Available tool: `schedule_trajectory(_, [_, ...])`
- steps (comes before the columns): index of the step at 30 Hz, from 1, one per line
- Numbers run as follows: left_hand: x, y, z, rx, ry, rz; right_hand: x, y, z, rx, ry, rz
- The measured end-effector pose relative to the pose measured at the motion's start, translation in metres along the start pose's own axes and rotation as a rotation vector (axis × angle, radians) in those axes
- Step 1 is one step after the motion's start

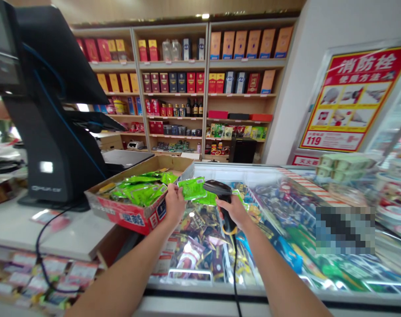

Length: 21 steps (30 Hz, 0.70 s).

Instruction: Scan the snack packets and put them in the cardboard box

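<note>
Freezer (pixel 200 285), left hand (pixel 174 204) pinching packet (pixel 192 188), right (pixel 228 212) clutching scanner (pixel 217 189)

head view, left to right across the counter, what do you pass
till → cardboard box → left hand → green packet → right hand gripping scanner → fire hydrant poster

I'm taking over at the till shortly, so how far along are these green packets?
Done: the cardboard box is open, though no finished pile of packets shows. In hand: the left hand holds one green packet while the right hand points a corded barcode scanner at it. Left: many green packets lie in the box; their exact number is hard to tell.
</note>
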<state>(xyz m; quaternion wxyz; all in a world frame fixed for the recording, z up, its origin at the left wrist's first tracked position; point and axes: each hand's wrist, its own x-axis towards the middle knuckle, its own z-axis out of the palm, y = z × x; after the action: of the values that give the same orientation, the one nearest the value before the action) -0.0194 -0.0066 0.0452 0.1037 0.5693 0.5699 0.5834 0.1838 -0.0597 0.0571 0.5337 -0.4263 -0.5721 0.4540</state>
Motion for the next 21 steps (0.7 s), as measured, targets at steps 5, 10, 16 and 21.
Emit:
schedule_trajectory(5, [-0.001,0.000,0.001,-0.018,-0.012,-0.016,-0.001,0.002,0.000,-0.014,-0.014,0.012])
schedule_trajectory(10, [0.000,-0.003,0.002,-0.048,-0.018,-0.017,-0.001,0.002,-0.001,-0.003,-0.016,0.008])
schedule_trajectory(16, [-0.005,-0.010,0.015,-0.056,-0.085,-0.036,0.004,0.002,-0.006,0.034,0.104,0.048])
schedule_trajectory(21, [-0.007,-0.025,0.039,0.017,-0.240,-0.019,0.010,0.004,-0.016,0.078,0.268,0.020])
